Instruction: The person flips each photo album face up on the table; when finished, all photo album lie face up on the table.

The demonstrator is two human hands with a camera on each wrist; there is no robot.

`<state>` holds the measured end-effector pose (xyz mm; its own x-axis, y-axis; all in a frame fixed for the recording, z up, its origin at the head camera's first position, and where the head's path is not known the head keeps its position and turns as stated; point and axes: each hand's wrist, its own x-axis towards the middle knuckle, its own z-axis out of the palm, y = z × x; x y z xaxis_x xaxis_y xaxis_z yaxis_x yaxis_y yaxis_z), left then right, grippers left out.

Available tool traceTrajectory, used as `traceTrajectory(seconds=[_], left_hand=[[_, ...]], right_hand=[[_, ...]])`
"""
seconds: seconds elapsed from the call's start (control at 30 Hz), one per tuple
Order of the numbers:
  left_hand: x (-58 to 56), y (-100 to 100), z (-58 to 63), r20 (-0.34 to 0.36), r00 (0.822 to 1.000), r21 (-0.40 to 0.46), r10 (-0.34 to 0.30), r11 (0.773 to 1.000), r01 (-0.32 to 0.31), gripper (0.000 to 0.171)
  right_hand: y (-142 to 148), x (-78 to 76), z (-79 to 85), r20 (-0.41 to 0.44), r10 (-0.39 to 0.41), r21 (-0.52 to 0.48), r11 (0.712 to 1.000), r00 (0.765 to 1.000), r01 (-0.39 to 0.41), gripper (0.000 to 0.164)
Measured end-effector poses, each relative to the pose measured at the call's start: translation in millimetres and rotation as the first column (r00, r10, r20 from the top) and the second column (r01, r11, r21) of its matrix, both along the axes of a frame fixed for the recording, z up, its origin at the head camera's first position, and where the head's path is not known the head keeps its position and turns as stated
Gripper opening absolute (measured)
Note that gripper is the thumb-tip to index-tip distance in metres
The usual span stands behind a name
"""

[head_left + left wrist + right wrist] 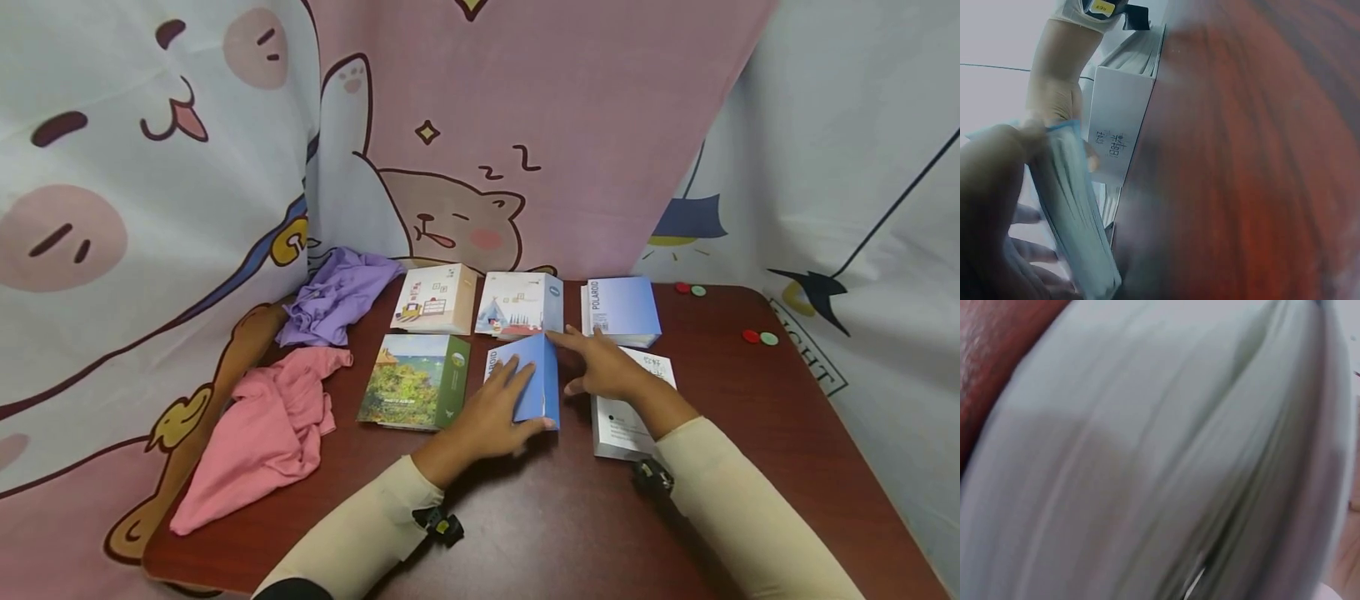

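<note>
My left hand (487,417) lies over a blue photo album (534,396) in the middle of the front row. Its fingers spread across the cover, with the thumb at the near right corner. In the left wrist view, the album's page edges (1075,206) face me beside that hand. My right hand (611,367) reaches in from the other side, forefinger at the far end of the blue spine, thumb apart from it in the head view. Under the right wrist lies a white album (622,429), partly hidden; blurred page edges (1116,456) fill the right wrist view.
Behind stand two illustrated albums (431,300) (517,302) and another blue album (624,307). A green landscape album (408,383) lies left. Purple cloth (337,296) and pink cloth (270,425) are at the left; red and green discs (751,337) lie at the right.
</note>
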<state>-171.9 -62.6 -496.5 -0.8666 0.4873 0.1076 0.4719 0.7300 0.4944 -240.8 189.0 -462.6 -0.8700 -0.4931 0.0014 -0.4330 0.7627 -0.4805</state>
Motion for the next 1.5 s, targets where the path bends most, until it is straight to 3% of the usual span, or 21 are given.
traceTrajectory(seconds=[0.17, 0.33, 0.47, 0.6, 0.73, 0.93, 1.0, 1.03, 1.23, 1.37, 1.5], left_hand=[[-0.4, -2.0, 1.8, 0.037, 0.999, 0.156, -0.027, 0.988, 0.021, 0.094], [-2.3, -4.9, 0.6, 0.058, 0.99, 0.329, -0.128, 0.939, 0.102, 0.096], [-4.8, -7.6, -2.4, 0.089, 0.971, 0.497, -0.22, 0.855, 0.148, 0.096], [-6.2, -10.3, -4.3, 0.13, 0.955, 0.633, -0.266, 0.764, 0.126, 0.094], [-5.4, -12.6, -3.0, 0.173, 0.945, 0.704, -0.276, 0.706, 0.077, 0.092], [-4.1, -16.3, -0.9, 0.212, 0.918, 0.807, -0.336, 0.589, 0.029, 0.095], [-4.0, -17.6, -1.2, 0.23, 0.909, 0.813, -0.348, 0.582, 0.017, 0.096], [-4.0, -18.0, -1.5, 0.243, 0.907, 0.807, -0.344, 0.59, 0.007, 0.096], [-3.1, -19.9, -2.8, 0.305, 0.903, 0.746, -0.304, 0.666, -0.028, 0.102], [-2.9, -21.1, -4.8, 0.331, 0.896, 0.735, -0.297, 0.676, -0.048, 0.108], [-2.9, -23.9, -6.6, 0.321, 0.907, 0.724, -0.273, 0.688, -0.049, 0.106]], right_hand=[[4.3, 7.1, 4.7, -0.063, -0.029, -0.132, 0.991, 0.998, 0.021, 0.093], [3.2, 13.6, 10.4, -0.018, -0.042, -0.288, 0.957, 0.999, 0.035, 0.09], [-0.3, 17.5, 11.0, 0.017, -0.004, -0.355, 0.935, 1.0, 0.01, 0.098], [-3.5, 22.4, 7.5, 0.001, 0.006, -0.34, 0.94, 1.0, -0.005, 0.103], [-4.4, 27.6, 3.6, -0.019, -0.008, -0.295, 0.956, 1.0, 0.002, 0.093], [-6.6, 33.7, 1.7, -0.073, -0.013, -0.219, 0.976, 0.997, -0.003, 0.081], [-8.4, 36.1, 1.4, -0.085, -0.025, -0.166, 0.986, 0.996, 0.01, 0.081], [-9.2, 37.4, 1.1, -0.09, -0.031, -0.139, 0.99, 0.995, 0.018, 0.082], [-11.4, 43.3, -2.3, -0.099, -0.106, 0.022, 0.994, 0.989, 0.109, 0.084], [-9.5, 45.1, -7.2, -0.098, -0.152, 0.084, 0.984, 0.984, 0.16, 0.088], [-9.0, 45.8, -11.6, -0.109, -0.155, 0.103, 0.981, 0.982, 0.167, 0.091]])
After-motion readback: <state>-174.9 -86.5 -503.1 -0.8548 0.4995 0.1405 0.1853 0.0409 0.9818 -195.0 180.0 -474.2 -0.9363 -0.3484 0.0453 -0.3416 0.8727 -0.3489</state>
